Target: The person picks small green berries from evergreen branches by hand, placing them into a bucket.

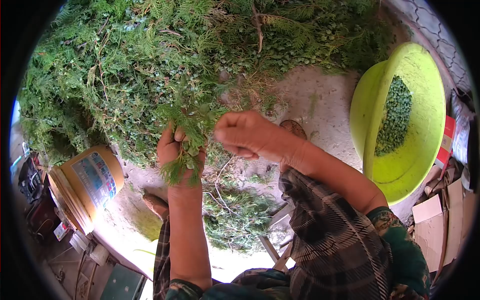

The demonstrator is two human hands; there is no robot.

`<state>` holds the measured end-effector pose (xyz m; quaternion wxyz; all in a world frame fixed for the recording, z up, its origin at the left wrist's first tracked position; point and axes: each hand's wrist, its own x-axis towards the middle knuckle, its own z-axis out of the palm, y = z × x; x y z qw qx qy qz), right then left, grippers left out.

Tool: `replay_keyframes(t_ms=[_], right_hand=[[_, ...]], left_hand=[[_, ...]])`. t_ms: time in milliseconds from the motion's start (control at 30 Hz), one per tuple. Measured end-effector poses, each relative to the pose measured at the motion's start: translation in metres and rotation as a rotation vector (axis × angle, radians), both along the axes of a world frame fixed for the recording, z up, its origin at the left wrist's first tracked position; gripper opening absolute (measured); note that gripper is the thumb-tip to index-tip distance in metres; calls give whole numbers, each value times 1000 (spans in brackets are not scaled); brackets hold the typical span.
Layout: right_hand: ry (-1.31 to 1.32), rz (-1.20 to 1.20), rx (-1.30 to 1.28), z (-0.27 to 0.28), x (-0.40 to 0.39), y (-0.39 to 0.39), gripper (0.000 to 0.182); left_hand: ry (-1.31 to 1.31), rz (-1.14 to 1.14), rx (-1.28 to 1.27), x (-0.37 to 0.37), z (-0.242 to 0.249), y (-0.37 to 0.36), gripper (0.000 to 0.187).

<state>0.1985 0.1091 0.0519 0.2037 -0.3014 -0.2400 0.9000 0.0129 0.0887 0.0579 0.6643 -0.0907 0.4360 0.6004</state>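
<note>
My left hand [170,152] is closed round a green conifer sprig [192,120] with flat, scaly leaves and small pale-green cones. Part of the sprig hangs down over the palm and wrist. Just right of it, my right hand [252,134] has its fingers curled in a pinch beside the sprig's leaves; whatever is between the fingertips is hidden. Behind both hands rises a large heap of cut conifer branches [135,65]. On the right, a yellow-green basin [420,170] holds many small green cones [395,115].
A tan bucket [112,170] with a printed label leans at the left. Loose sprigs [235,215] lie on the floor between my forearms, near a wooden stool leg [270,248]. Folded cardboard [430,230] is at the lower right. My shoes show near both hands.
</note>
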Motion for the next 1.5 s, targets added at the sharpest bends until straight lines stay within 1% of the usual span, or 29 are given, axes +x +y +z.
replay_keyframes(t_ms=[67, 133, 200, 267, 300, 367, 400, 467, 533, 600, 667, 700, 733, 767, 800, 833, 867, 900, 933, 1000, 1033, 1100, 1133, 1200, 1233, 1300, 1333, 1433, 1500], right_hand=[[84, -49, 5, 12, -11, -5, 31], [78, -71, 40, 6, -20, -11, 33], [26, -26, -76, 10, -18, -12, 34], [36, -17, -90, 7, -18, -13, 35], [45, -8, -104, 5, -18, -14, 36], [52, -2, -92, 9, -20, -14, 37], [57, 6, -80, 10, -21, -14, 38], [37, -13, -28, 5, -24, -13, 37], [16, -31, 22, 3, -25, -12, 36], [9, -110, 179, 6, -25, -10, 30], [-19, -77, 237, 10, -20, -7, 28], [-49, -43, 296, 10, -18, -6, 27], [-50, -43, 295, 5, -17, -6, 27], [39, -4, 241, -4, -17, -8, 26], [128, 37, 187, -9, -17, -9, 26], [128, 37, 187, -10, -16, -9, 26], [141, 50, 97, -10, -13, -8, 26], [154, 63, 6, -9, -12, -8, 25], [153, 61, 4, -11, -19, -13, 25], [91, -284, 359, -11, -37, -24, 19], [91, -283, 359, -9, -35, -24, 19], [-313, -282, 762, -1, -31, -22, 17], [-313, -282, 761, 2, -29, -19, 17], [-536, -120, 1057, 4, -24, -13, 24], [-536, -121, 1056, 4, -24, -13, 24], [-663, -95, 1444, 3, -23, -13, 32], [-665, -94, 1441, 1, -21, -12, 32], [-735, -47, 1576, -3, -17, -10, 30], [-654, -48, 1243, -6, -18, -13, 33]], left_hand=[[270, 6, -94, 11, 3, 4, 24], [239, -31, -38, 13, 5, 3, 22], [206, -71, 19, 17, 10, 3, 24], [496, -75, -13, 26, 19, 6, 29], [497, -78, -12, 29, 23, 6, 29], [672, -96, -10, 34, 29, 7, 29], [671, -98, -10, 37, 31, 8, 29], [794, -128, -1, 42, 35, 9, 28], [737, -138, 2, 41, 37, 10, 26], [681, -147, 0, 36, 34, 9, 25], [268, -102, 101, 25, 20, 7, 27], [267, -104, 100, 17, 10, 6, 27], [-29, -131, 190, 9, 1, 6, 27], [-325, -156, 277, 4, -6, 5, 27], [-325, -156, 276, 8, -4, 5, 27], [-82, -96, 129, 17, -1, 6, 28], [160, -36, -19, 22, 2, 7, 28], [-15, 2, 16, 22, 7, 7, 28], [-15, 1, 13, 22, 6, 7, 28], [238, -72, -61, 24, 1, 8, 28], [237, -71, -60, 24, 2, 7, 28], [122, -159, -13, 22, 5, 6, 27], [122, -159, -14, 21, 3, 6, 27], [202, -104, -55, 18, -3, 6, 24], [202, -104, -56, 18, -3, 5, 24], [128, -78, -124, 19, -2, 3, 22], [126, -80, -126, 19, -4, 2, 22], [65, -137, -113, 26, -2, 3, 21], [-15, -7, -266, 38, 7, 6, 24]])
